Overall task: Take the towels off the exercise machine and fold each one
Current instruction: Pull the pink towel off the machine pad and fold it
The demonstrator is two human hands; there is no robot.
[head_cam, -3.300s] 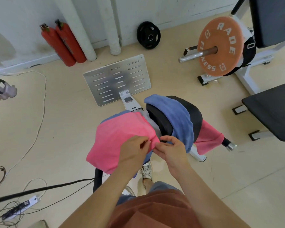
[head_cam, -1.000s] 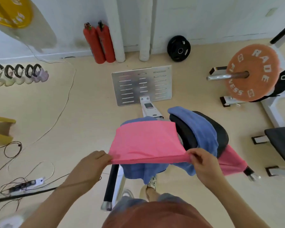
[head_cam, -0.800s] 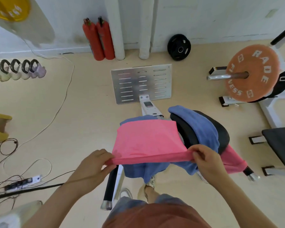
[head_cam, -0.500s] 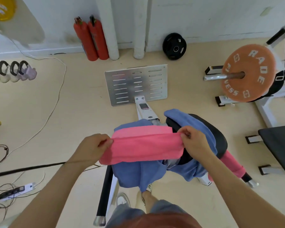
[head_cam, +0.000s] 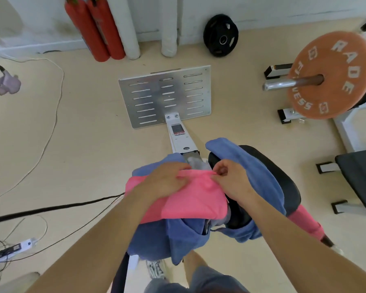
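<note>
Forearms converge — left hand [head_cam: 164, 182] and right hand [head_cam: 231, 180] pinch the pink towel [head_cam: 199, 200] along its far edge.

the left hand [head_cam: 163, 182] covers part of the pink towel [head_cam: 199, 199], the bench [head_cam: 361, 182] runs off the right edge, and the sticker [head_cam: 177, 130] is unreadably small.

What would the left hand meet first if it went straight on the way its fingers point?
Probably the right hand, which pinches the pink towel just ahead, though depth is unclear.
</note>
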